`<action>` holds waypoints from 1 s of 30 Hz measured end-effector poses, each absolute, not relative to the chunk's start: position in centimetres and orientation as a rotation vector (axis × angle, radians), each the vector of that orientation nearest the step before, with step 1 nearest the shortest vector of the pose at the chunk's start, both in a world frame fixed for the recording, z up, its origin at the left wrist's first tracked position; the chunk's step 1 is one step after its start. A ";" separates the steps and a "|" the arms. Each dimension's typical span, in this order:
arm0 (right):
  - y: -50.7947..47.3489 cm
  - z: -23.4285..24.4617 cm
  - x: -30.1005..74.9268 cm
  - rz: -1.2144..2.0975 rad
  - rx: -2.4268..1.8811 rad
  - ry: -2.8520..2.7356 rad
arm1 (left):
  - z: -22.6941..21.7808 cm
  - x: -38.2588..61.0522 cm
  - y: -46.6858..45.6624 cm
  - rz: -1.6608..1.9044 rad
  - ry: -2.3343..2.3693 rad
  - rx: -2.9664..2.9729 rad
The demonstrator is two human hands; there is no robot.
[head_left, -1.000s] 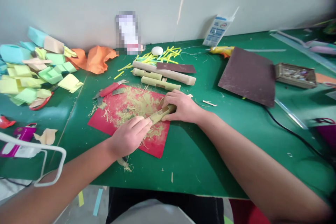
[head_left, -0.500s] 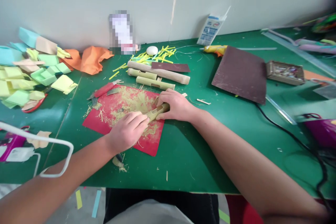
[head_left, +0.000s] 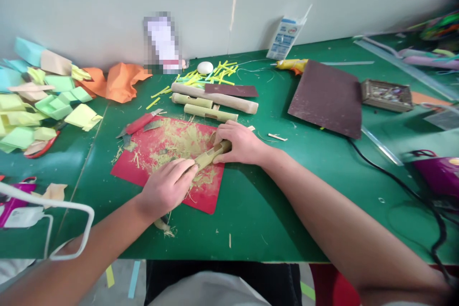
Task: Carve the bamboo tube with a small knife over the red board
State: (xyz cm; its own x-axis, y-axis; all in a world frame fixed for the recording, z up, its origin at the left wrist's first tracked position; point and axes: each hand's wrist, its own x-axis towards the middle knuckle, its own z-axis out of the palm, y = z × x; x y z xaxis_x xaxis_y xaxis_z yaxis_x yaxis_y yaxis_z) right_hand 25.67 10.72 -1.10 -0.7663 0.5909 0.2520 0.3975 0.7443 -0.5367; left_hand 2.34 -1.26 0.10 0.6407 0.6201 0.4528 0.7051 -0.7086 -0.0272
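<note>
1. Bamboo (head_left: 211,154): short greenish piece, lying low on the right part of the mat (head_left: 131,172), near the middle of the table (head_left: 233,220). Long axis from 8 o'clock to 2 o'clock. Far end pointing to 2 o'clock under the right hand, near end pointing to 8 o'clock at the left hand. Upper face apparently cut open along its length.
2. Right hand (head_left: 241,143): wrapped over the 2 o'clock end, fingers curled round it. Firm hold on the bamboo.
3. Left hand (head_left: 165,189): closed in a fist, knuckles up, fingertips touching the 8 o'clock end. Contents of the fist hidden. Pale stub (head_left: 161,224) showing at 6 o'clock of the fist; cannot tell whether held.
4. Mat: red, set at an angle, strewn with shavings (head_left: 177,139), thickest at 10 to 11 o'clock from the bamboo.
5. Knife (head_left: 139,123): red-handled, at the mat's 11 o'clock corner, apart from both hands.
6. Sticks (head_left: 210,113): three longer lengths at 12 o'clock of the right hand, side by side, axes roughly 10 to 4 o'clock. Dark strip (head_left: 231,90) lying on the farthest.
7. Sandpaper (head_left: 326,98): large dark sheet at 2 o'clock of the right hand, well apart. Box (head_left: 386,94) just beside it at 3 o'clock; glue gun (head_left: 290,63) at its 11 o'clock.
8. Papers (head_left: 43,105): loose coloured heap at 9 to 10 o'clock, at the table's left edge.
</note>
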 end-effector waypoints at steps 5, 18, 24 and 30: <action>10.7 -1.0 25.7 0.672 -0.743 -2.523 | -0.2 2.4 -1.6 -0.703 -1.288 -2.710; 10.4 -1.0 25.8 0.644 -0.780 -2.528 | -0.2 4.0 -1.9 -1.292 -1.858 -2.698; 10.5 -1.3 25.7 0.627 -0.769 -2.517 | -0.5 4.0 -2.0 -1.271 -1.827 -2.644; 10.3 -1.1 25.7 0.642 -0.794 -2.510 | -0.7 3.7 -2.0 -1.201 -1.690 -2.547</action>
